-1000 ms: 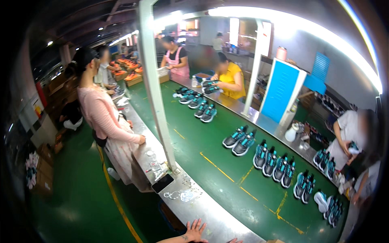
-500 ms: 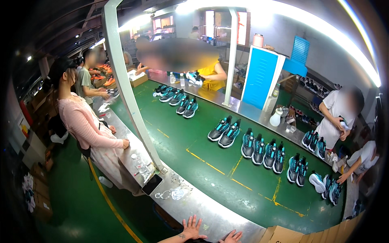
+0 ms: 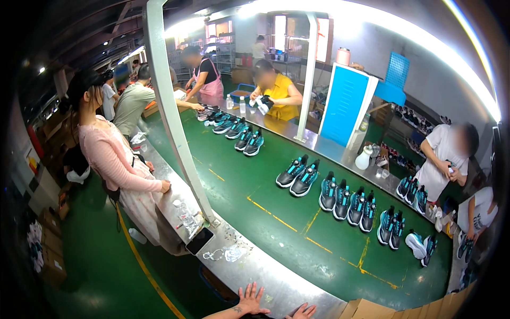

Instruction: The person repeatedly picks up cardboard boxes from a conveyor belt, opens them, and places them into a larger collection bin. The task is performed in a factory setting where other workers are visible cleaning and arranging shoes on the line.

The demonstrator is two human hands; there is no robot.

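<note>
My left hand (image 3: 249, 302) lies flat on the steel ledge (image 3: 276, 284) at the lower edge, fingers spread and holding nothing. Beside it, my right hand (image 3: 303, 312) rests on the same ledge with its fingers apart, also without anything in it; its lower part is cut off by the picture's edge. Past the ledge, black and turquoise sneakers (image 3: 340, 199) stand in pairs along the green work surface (image 3: 319, 266), none touched by my hands. One sneaker of the nearest right pair (image 3: 416, 244) is tipped, its pale sole showing.
Left of my hands lie a phone (image 3: 200, 241), clear plastic scraps (image 3: 232, 254) and a bottle (image 3: 181, 210). Cardboard boxes (image 3: 366, 309) border the right. A metal post (image 3: 175, 122) rises from the ledge. A person in pink (image 3: 114, 151) stands left; others handle shoes across the surface.
A co-worker at far right has taken shoes off the green surface to the side bench. A person in a pale green shirt now reaches toward the far sneakers. My hands stay put.
</note>
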